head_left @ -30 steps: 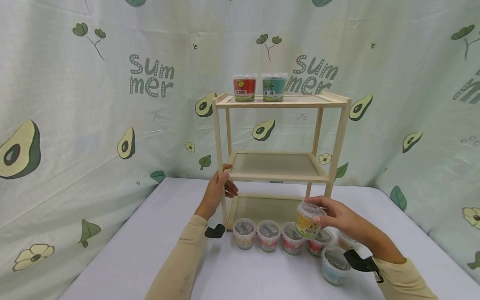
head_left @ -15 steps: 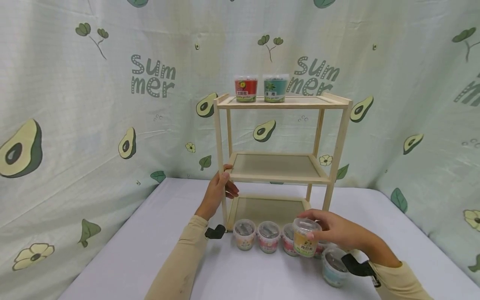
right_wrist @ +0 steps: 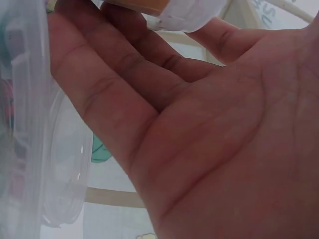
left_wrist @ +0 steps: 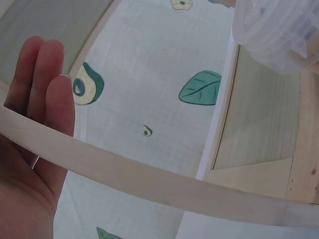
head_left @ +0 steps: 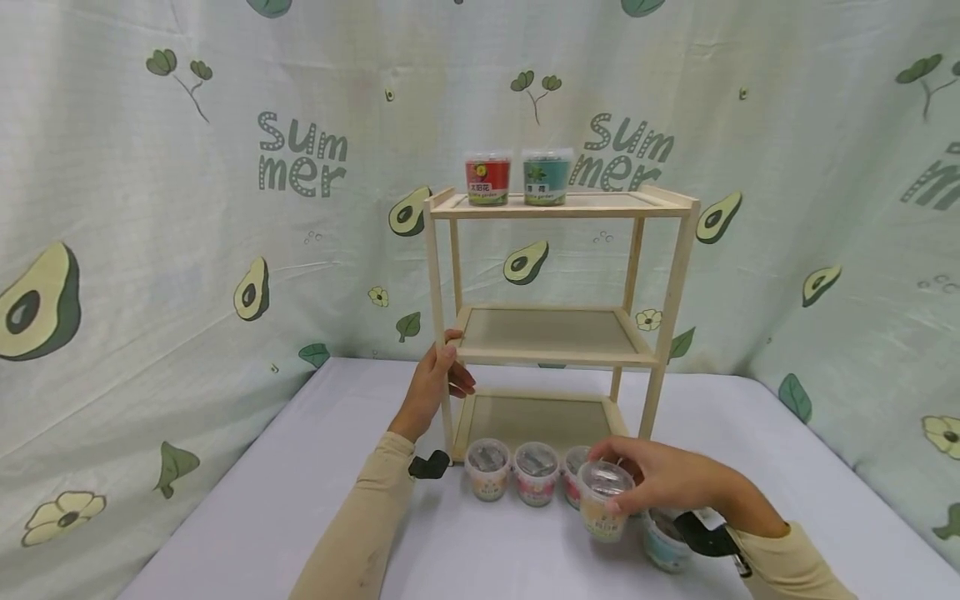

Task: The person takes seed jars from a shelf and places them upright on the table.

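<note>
My right hand [head_left: 667, 479] holds a small clear plastic tub [head_left: 602, 508] with a yellow-orange label, fingers behind its rim and thumb at its near side. It is upright over the white table, before the row of tubs; I cannot tell whether its base touches the cloth. In the right wrist view only the tub's edge [right_wrist: 192, 15] shows at the top. My left hand [head_left: 427, 392] grips the left front post of a three-level wooden shelf [head_left: 555, 329]. The left wrist view shows several fingers [left_wrist: 60, 104] beyond that post [left_wrist: 124, 174].
An orange-labelled tub [head_left: 487, 479] and two pink ones, the nearer-left pink tub [head_left: 536, 483] included, line the shelf's front. A blue-labelled tub [head_left: 666, 546] stands under my right wrist. A red tub [head_left: 487, 180] and a teal tub [head_left: 547, 178] sit on the top level.
My right hand has lowered the yellow-orange tub and brought it nearer and slightly left, away from the shelf. My left hand stays on the post.
</note>
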Motion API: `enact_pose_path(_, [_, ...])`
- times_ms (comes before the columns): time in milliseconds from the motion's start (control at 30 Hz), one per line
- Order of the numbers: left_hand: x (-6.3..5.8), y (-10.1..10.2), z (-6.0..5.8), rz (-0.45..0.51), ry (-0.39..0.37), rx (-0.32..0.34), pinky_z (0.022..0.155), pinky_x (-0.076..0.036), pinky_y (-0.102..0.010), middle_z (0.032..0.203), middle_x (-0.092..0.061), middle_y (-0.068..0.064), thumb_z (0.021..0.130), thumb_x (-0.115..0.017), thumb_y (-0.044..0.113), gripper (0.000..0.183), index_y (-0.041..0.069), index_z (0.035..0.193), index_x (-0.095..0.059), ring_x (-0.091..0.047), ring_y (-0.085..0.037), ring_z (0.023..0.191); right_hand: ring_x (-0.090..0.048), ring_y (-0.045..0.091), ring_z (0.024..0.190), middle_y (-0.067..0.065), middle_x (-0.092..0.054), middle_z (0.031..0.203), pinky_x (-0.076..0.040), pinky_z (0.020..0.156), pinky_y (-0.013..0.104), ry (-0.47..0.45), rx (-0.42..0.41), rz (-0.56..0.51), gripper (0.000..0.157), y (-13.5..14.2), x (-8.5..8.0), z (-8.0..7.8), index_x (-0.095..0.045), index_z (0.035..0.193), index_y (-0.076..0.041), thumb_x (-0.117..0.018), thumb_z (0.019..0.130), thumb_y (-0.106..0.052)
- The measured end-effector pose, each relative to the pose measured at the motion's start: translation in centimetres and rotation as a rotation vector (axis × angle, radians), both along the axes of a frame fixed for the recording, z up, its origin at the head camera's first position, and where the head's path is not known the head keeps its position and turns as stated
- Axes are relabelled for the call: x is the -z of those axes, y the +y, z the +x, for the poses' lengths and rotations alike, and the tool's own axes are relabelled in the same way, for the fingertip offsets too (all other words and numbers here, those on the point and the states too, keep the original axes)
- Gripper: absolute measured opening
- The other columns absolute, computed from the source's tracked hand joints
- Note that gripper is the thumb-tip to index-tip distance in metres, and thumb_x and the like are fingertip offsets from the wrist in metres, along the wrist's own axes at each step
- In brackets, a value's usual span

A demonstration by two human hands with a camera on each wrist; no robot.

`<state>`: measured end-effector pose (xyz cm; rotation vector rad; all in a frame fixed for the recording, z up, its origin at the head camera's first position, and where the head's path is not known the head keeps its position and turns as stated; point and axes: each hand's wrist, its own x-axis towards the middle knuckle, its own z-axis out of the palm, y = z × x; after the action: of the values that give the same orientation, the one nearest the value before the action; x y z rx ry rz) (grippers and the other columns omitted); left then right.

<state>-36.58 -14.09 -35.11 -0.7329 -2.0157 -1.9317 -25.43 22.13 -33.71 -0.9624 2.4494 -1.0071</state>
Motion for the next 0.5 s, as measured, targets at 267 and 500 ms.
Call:
enact_pose_path(267, [0.18,-0.13,-0.09,-0.018,0.002,-0.008,0.067,-0.057,-0.04,0.083,-0.065,-0.019,0.107,-0.039,0.048,0.048,0.021,0.147,-0.043,-0.069,-0.029,0.073,-0.057,0.021,0.101,0.006,-0.058,0.114,-0.049,0.082,0.028,-0.012,0.0,0.027,0.063,-0.54,0.05,0.31,-0.05,0.132,-0.003,-0.08,0.084,-0.031])
enact_pose_path(500, [0.23,-0.14,-0.13,-0.012,0.003,-0.003,0.066,-0.057,-0.04,0.082,-0.064,-0.018,0.107,-0.039,0.048,0.047,0.022,0.146,-0.044,-0.069,-0.029,0.071,-0.057,0.018,0.099,0.004,-0.058,0.111,-0.048,0.082,0.028,0.011,-0.004,0.052,0.059,-0.55,0.16,0.63,-0.051,0.127,-0.008,-0.081,0.082,-0.032])
